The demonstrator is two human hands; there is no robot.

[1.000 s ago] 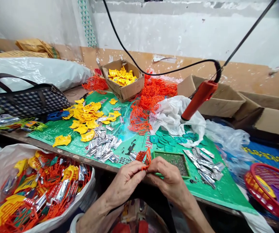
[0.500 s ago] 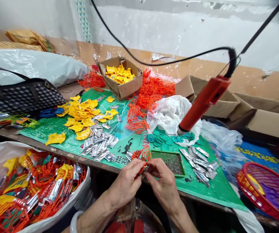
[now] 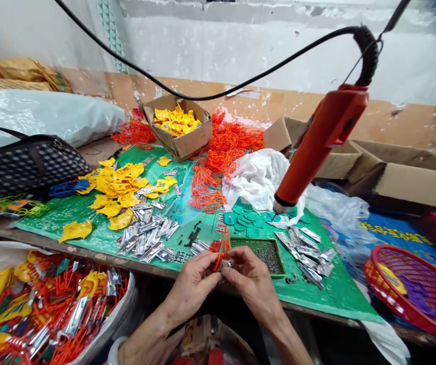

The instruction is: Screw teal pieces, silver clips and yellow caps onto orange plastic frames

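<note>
At the table's front edge, my left hand is closed on an orange plastic lattice frame, which sticks up past the fingers. My right hand pinches a small shiny metal piece against that frame, and the thumbs nearly meet there. Fingers hide much of both parts. Just behind my right hand lies a green tray of small dark screws. Shiny metal plates are heaped to the left, and more metal plates lie to the right. A red electric screwdriver hangs tip down beyond my right hand.
Yellow plastic parts and green discs cover parts of the table. Behind stand a cardboard box of yellow parts and a pile of orange lattices. A bag of mixed parts is at lower left, a red basket at right.
The view has shifted slightly, and the screwdriver appears larger and nearer. Between my fingers the metal piece now shows more plainly, and the orange frame has turned a little. Both hands keep their hold.
</note>
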